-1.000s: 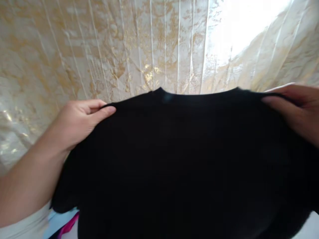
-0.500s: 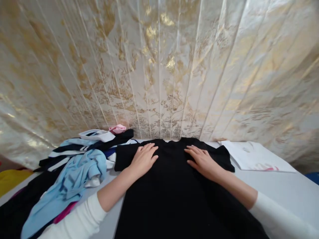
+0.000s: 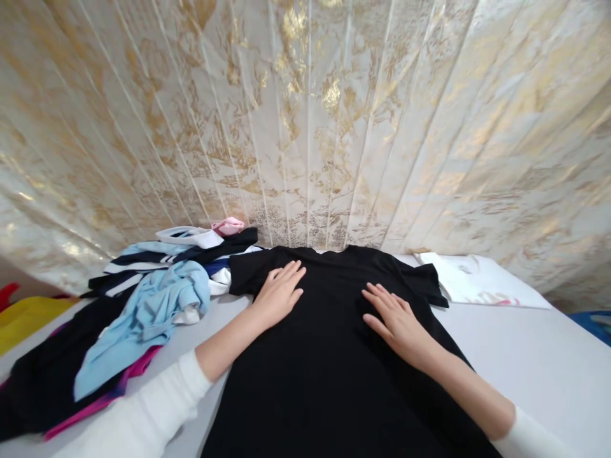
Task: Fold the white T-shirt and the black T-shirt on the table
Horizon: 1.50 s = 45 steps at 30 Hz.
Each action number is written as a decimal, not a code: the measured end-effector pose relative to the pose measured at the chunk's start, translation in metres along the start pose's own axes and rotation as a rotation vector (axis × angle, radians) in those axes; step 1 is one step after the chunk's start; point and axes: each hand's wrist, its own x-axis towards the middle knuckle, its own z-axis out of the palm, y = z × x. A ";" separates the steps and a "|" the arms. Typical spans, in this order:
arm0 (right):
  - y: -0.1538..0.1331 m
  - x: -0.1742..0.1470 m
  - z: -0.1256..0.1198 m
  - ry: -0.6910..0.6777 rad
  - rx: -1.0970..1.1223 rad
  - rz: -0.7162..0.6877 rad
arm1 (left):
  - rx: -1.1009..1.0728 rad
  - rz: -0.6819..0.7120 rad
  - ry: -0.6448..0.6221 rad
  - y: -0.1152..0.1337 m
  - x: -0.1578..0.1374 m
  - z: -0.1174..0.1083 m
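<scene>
A black short-sleeved T-shirt (image 3: 324, 362) lies spread out in front of me, its neckline and sleeves toward the wall and its lower part running out of view at the bottom. My left hand (image 3: 279, 294) rests with fingers extended on the upper left of the shirt, close to the left sleeve. On the right side of the chest, my right hand (image 3: 398, 327) is stretched out over the cloth, palm down. Neither hand grips the fabric. Whether the right palm touches the cloth or hovers just above it, I cannot tell.
To the left, a heap of clothes holds a light blue garment (image 3: 147, 318), black pieces and a pink item (image 3: 228, 226). A folded white shirt (image 3: 482, 280) lies on the white table (image 3: 539, 362) at right. Yellow cloth (image 3: 33, 318) shows at far left. A gold-patterned covering (image 3: 305, 127) hangs behind.
My right hand has come down the shirt, toward me. The left hand stays near the left sleeve. The view has tilted slightly downward, showing more of the table.
</scene>
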 end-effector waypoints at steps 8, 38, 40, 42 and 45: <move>-0.063 -0.034 0.008 -0.066 0.037 -0.134 | -0.047 0.068 -0.115 0.031 -0.079 0.013; -0.133 -0.074 -0.019 -0.230 0.465 -0.475 | -0.081 0.077 -0.024 0.036 -0.131 0.007; -0.134 -0.076 -0.017 -0.250 0.477 -0.505 | -0.096 0.092 -0.028 0.032 -0.130 0.005; -0.133 -0.075 -0.014 -0.223 0.473 -0.477 | -0.109 0.096 -0.022 0.029 -0.131 0.004; -0.130 -0.073 -0.007 -0.138 0.490 -0.381 | -0.120 0.084 -0.014 0.029 -0.132 0.004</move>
